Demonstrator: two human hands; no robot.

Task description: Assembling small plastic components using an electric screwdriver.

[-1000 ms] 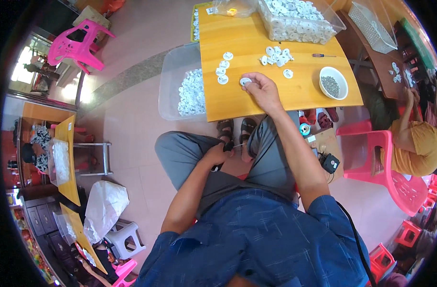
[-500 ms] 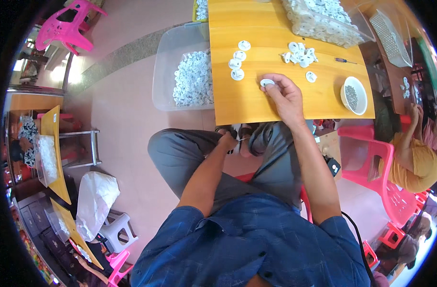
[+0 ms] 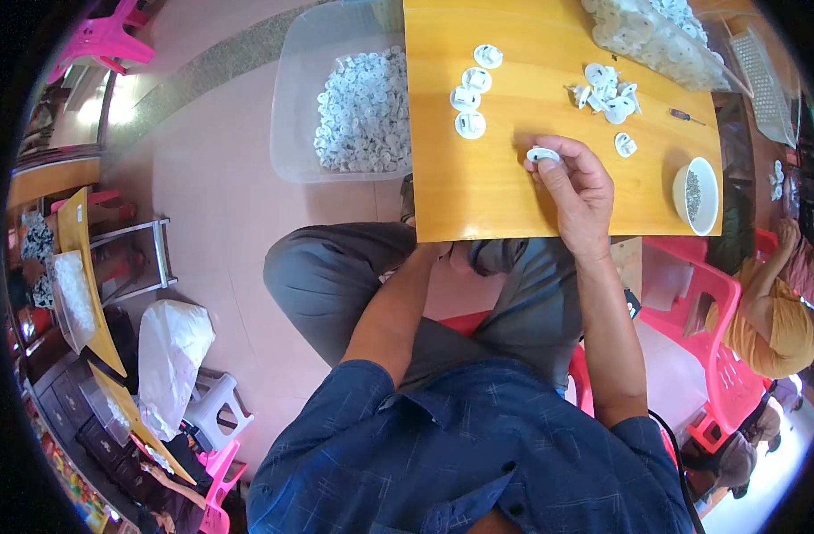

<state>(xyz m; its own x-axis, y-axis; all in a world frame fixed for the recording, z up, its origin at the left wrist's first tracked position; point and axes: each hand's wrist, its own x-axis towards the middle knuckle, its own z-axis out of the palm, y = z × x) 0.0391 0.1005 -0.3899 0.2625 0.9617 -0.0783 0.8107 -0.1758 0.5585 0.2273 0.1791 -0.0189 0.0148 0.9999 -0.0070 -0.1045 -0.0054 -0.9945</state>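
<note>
Now farther from the row of four discs, the white plastic disc stays pinched in the right hand's grip over the worktop, so still being handled; the left grip is hidden.

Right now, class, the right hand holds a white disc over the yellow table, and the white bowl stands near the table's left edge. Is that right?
Not quite: the bowl stands near the table's right edge, as the head view shows. The right hand does hold a white disc over the yellow table.
</note>
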